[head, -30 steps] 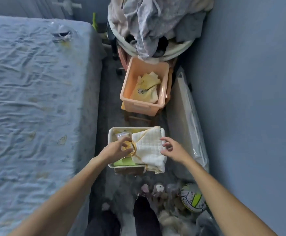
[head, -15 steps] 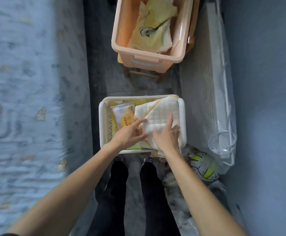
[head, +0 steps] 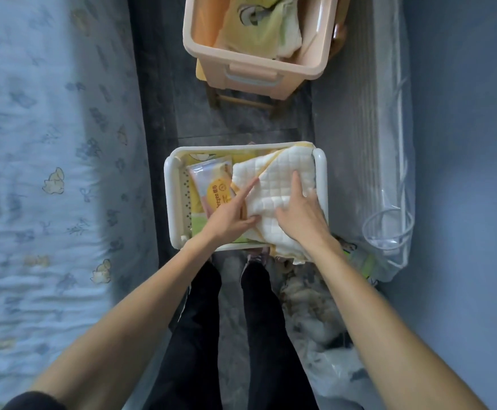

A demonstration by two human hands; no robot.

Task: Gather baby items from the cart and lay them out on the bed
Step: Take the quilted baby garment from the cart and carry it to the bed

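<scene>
A white cart tray [head: 172, 199] stands on the floor in front of my legs. Inside lie a folded white quilted cloth [head: 279, 179] with yellow trim and a pack of wipes [head: 213, 184] with an orange label. My left hand [head: 229, 216] rests at the cloth's left edge, its thumb tucked under a fold and the index finger stretched across it. My right hand [head: 300, 214] lies flat on the cloth, with fingers over its right side. The bed [head: 40, 173], covered by a pale blue patterned sheet, fills the left side.
A peach plastic bin [head: 253, 69] holding yellow clothes sits on a wooden stool beyond the cart. A plastic-wrapped flat package [head: 386, 173] leans along the blue wall on the right. Soft toys [head: 309, 303] lie on the floor by my right leg.
The camera has tilted down and come closer to the cart. Both hands have moved from hovering at the tray onto the quilted cloth, the right now pressing it flat.
</scene>
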